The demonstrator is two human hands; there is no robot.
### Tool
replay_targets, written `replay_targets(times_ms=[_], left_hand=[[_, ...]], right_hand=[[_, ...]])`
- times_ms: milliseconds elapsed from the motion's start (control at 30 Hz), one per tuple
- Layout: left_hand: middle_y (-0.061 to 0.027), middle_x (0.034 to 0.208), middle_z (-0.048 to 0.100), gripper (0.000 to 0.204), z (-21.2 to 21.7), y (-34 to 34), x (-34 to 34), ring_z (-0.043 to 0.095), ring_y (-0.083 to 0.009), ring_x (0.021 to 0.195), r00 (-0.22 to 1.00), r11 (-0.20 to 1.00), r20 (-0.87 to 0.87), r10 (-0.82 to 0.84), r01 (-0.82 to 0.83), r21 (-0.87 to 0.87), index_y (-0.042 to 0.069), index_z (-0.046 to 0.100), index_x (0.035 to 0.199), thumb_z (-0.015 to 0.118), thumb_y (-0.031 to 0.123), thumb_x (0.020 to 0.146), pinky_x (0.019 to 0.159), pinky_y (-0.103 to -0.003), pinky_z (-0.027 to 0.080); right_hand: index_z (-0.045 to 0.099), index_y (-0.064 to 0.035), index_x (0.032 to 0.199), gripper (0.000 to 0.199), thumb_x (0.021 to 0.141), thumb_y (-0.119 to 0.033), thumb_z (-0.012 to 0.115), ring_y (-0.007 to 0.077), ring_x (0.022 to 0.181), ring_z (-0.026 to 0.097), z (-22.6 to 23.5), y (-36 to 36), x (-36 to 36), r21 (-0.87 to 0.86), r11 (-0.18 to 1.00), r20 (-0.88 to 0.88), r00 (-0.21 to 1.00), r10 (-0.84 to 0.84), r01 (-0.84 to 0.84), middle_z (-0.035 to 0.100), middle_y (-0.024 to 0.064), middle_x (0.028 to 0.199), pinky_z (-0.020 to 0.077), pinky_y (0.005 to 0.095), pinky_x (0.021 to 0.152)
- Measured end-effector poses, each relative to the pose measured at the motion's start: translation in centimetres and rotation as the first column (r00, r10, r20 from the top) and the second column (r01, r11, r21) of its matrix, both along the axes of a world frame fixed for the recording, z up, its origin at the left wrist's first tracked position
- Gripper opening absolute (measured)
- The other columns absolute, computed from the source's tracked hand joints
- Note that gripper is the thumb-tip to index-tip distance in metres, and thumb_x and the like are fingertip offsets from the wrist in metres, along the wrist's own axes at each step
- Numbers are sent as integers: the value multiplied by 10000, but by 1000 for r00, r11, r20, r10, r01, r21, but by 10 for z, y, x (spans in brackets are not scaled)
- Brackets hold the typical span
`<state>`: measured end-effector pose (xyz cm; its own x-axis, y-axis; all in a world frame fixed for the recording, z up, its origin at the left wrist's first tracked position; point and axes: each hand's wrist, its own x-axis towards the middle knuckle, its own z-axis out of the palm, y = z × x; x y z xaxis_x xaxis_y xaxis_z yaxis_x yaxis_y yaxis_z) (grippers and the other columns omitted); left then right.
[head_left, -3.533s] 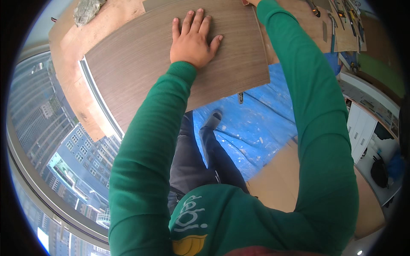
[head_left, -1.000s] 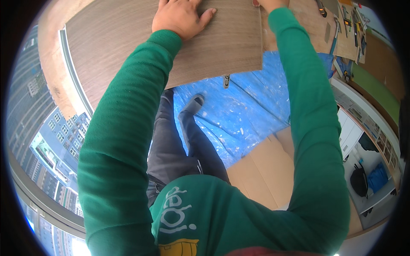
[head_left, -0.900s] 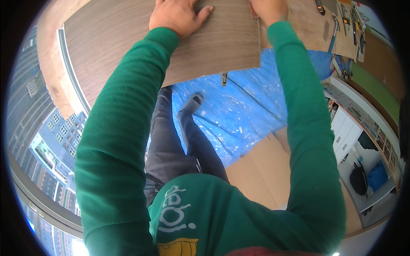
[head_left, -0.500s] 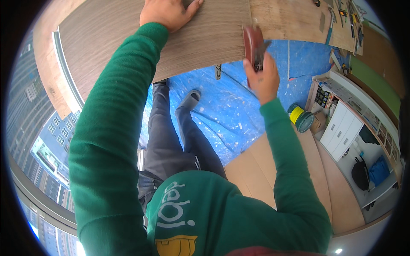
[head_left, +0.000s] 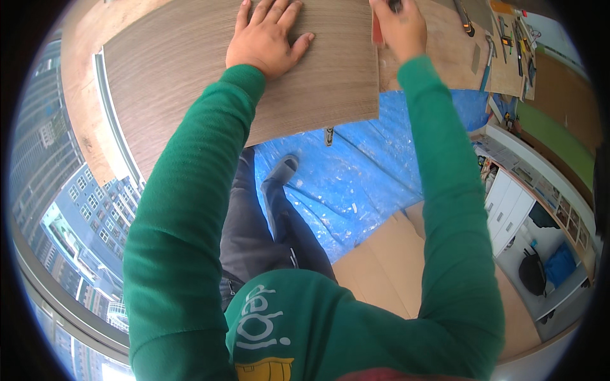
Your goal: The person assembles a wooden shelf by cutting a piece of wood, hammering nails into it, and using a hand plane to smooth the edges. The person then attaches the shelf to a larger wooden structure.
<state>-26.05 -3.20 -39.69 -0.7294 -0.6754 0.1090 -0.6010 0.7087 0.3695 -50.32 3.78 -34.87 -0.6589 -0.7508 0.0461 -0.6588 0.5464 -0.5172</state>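
Observation:
My left hand (head_left: 267, 41) lies flat on a wood-grain panel (head_left: 318, 79), its fingers spread and holding nothing. At the panel's right edge, my right hand (head_left: 405, 28) is closed round a reddish-brown wooden hand plane (head_left: 377, 30). Only part of the plane's body shows; the rest is under my hand or beyond the top of the picture. The plane lies along that edge, but I cannot tell how firmly it touches. A small metal hinge (head_left: 328, 136) sticks out below the panel's near edge.
A plywood worktop (head_left: 438, 57) extends right of the panel, with a hammer (head_left: 488, 63) and several hand tools on it. Blue sheeting (head_left: 356, 171) covers the floor, meeting cardboard (head_left: 381, 260). A white cabinet (head_left: 508, 203) stands at right; a window (head_left: 82, 209) is at left.
My right hand has pushed the hand plane away from me along the panel's right edge, toward the top of the picture. My left hand stays flat on the panel. The whole view has shifted.

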Motion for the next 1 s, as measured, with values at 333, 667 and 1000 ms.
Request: replay_targets(times_ms=[333,667,1000], left_hand=[[-135,1639,390,690,2,0,5,305,-305,1539,999,1000,-50,12,-12,-4,43,473,1513,532,489,990,1282,-533,161],[-137,1633,401,682,-3,1,3,312,-309,1535,998,1000,-58,13,-14,-20,41,485,1503,550,474,980,1287,-519,160],[-131,1629,412,672,-4,3,5,317,-308,1533,999,999,-48,17,-19,-47,48,503,1493,556,476,978,1287,-514,159]], right_hand=[[712,-16,1157,504,872,-430,758,400,1042,706,-15,-118,-33,152,979,-142,977,161,-139,746,224,1107,546,473,905],[714,-60,1154,476,865,-437,748,408,1036,702,-18,-81,-21,134,983,-183,972,146,-122,744,215,1107,544,495,893],[707,-49,1071,460,862,-455,756,423,956,702,-14,24,23,103,987,-198,970,142,-123,743,221,1023,546,497,818]])
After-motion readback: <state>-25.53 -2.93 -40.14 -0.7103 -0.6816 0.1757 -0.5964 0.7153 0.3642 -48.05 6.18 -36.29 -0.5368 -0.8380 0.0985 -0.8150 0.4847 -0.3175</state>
